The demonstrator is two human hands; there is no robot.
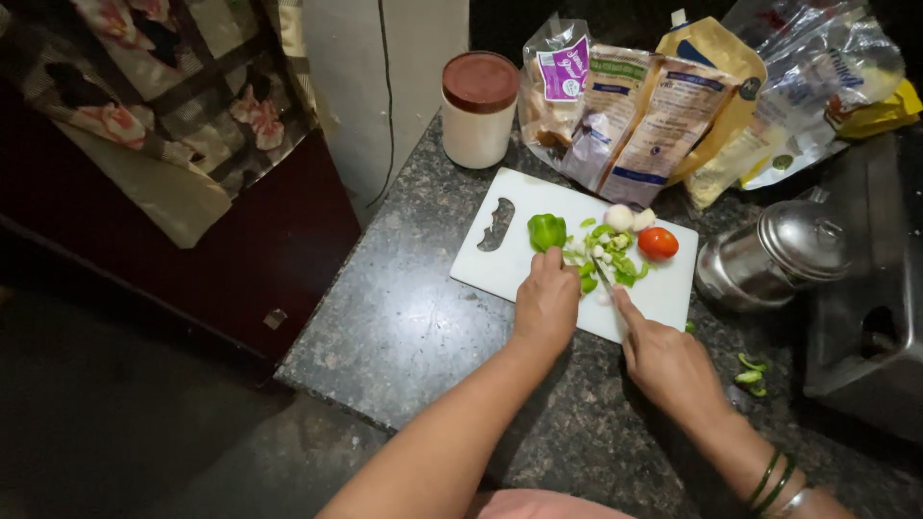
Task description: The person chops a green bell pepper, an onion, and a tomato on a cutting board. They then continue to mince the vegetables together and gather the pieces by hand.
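A: What is held by each hand?

B: A knife is gripped by the right hand, fingers closed round its handle, the blade laid among chopped green pieces. The left hand is curled shut, knuckles pressed down beside those pieces, just below a green pepper half.

A: Where is all this set?

B: On a white cutting board on the dark stone worktop. A tomato and garlic cloves are placed at the board's far edge; a lidded jar and a steel pot are seen nearby.
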